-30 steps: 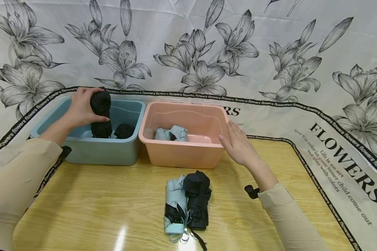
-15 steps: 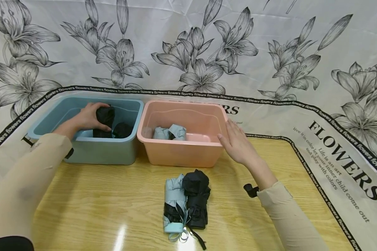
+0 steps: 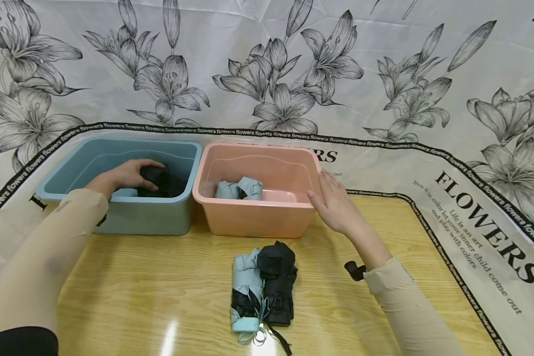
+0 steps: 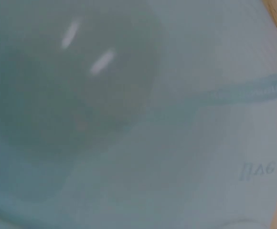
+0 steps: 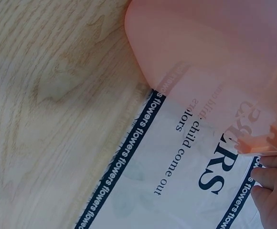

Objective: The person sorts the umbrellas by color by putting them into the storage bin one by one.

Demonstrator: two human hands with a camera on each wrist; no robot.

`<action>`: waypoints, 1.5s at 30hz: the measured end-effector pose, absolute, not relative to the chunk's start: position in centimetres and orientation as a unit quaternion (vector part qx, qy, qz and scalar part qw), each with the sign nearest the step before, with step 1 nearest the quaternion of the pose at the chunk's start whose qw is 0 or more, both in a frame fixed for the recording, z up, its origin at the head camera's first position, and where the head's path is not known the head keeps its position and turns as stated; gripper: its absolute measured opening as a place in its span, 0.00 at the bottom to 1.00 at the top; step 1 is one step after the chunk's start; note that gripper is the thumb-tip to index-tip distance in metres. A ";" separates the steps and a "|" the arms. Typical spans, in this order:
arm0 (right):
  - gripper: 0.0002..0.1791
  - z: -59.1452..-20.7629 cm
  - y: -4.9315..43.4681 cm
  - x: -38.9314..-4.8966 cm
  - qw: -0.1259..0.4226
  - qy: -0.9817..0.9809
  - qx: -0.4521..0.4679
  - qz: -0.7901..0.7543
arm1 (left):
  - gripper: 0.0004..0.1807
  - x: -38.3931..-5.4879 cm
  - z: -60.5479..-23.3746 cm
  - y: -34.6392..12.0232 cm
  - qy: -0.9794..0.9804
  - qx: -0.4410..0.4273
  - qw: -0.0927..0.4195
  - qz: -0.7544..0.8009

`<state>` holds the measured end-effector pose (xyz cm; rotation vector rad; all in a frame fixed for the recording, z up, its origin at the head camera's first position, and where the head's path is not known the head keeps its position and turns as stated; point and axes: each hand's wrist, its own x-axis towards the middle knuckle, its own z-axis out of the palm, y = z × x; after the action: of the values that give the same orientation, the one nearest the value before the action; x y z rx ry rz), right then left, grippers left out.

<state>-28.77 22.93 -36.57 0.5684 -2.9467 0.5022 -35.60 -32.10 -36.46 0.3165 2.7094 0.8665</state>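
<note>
My left hand (image 3: 131,177) reaches into the blue bin (image 3: 142,217) and grips a black folded umbrella (image 3: 153,175) low inside it. A second dark bundle (image 3: 174,185) lies against it to the right, hard to tell apart. With straight fingers, my right hand (image 3: 340,205) rests against the right side of the pink bin (image 3: 258,217). Two light-blue rolled bundles (image 3: 239,189) lie in that bin. On the table in front are a light-blue folded umbrella (image 3: 246,284) and a black folded umbrella (image 3: 279,282), side by side and touching. The left wrist view shows only blurred bin wall (image 4: 129,143).
Both bins stand next to each other at the back of the wooden table (image 3: 160,282). Behind them hangs a white cloth (image 3: 231,54) printed with flowers, which also covers the right edge. Cords (image 3: 253,338) trail from the table umbrellas toward the front.
My left hand has lowered the black umbrella from above the rim down into the blue bin, moving slightly right. My right hand has stayed on the pink bin.
</note>
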 end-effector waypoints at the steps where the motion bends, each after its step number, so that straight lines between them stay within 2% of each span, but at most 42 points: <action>1: 0.44 -36.6 23.0 -28.8 0.050 -0.967 0.186 0.165 | 0.43 -35.7 -36.5 -32.1 0.936 0.108 0.144 0.301; 19: 0.45 -36.7 23.1 -28.7 0.049 -0.966 0.189 0.170 | 0.43 -35.2 -36.6 -32.8 0.953 0.090 0.174 0.233; 28: 0.45 -36.6 23.1 -28.8 0.052 -0.966 0.189 0.168 | 0.34 -34.9 -36.3 -32.7 0.947 0.089 0.168 0.258; 37: 0.45 -36.6 23.2 -28.9 0.054 -0.967 0.187 0.166 | 0.30 -33.5 -34.1 -31.1 0.951 0.092 0.089 0.282; 45: 0.45 -36.7 23.2 -28.9 0.054 -0.965 0.189 0.172 | 0.32 -28.6 -32.3 -27.7 0.915 0.086 -0.009 0.395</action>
<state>-28.88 23.19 -36.72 0.5737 -2.9328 0.5227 -28.55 -27.73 -32.29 0.2728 2.8900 1.2471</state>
